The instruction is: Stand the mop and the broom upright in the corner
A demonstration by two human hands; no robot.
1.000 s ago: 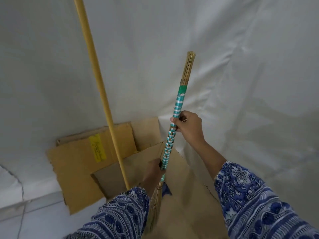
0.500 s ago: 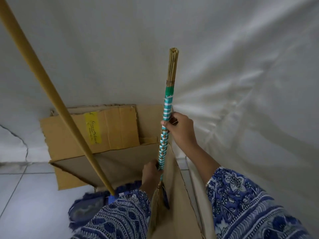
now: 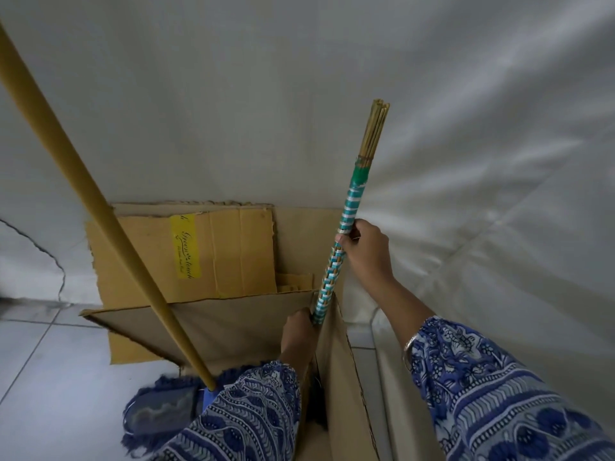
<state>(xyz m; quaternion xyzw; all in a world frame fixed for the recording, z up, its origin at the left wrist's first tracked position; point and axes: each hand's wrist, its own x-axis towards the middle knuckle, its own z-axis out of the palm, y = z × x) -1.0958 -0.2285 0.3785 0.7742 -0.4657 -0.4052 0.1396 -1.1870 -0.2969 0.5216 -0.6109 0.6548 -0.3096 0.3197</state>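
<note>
The broom (image 3: 346, 224) at centre frame is gripped by both hands, the right hand (image 3: 366, 251) above the left hand (image 3: 299, 331). The mop (image 3: 100, 211) is leaned at the left, unheld.

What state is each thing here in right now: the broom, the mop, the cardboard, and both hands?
Broom: near upright, handle end up, held by both hands.
Mop: leaning, unheld, blue head on the floor.
Cardboard sheets: flattened, propped against the wall.
Left hand: closed low on the broom handle.
Right hand: closed higher up the handle.
</note>
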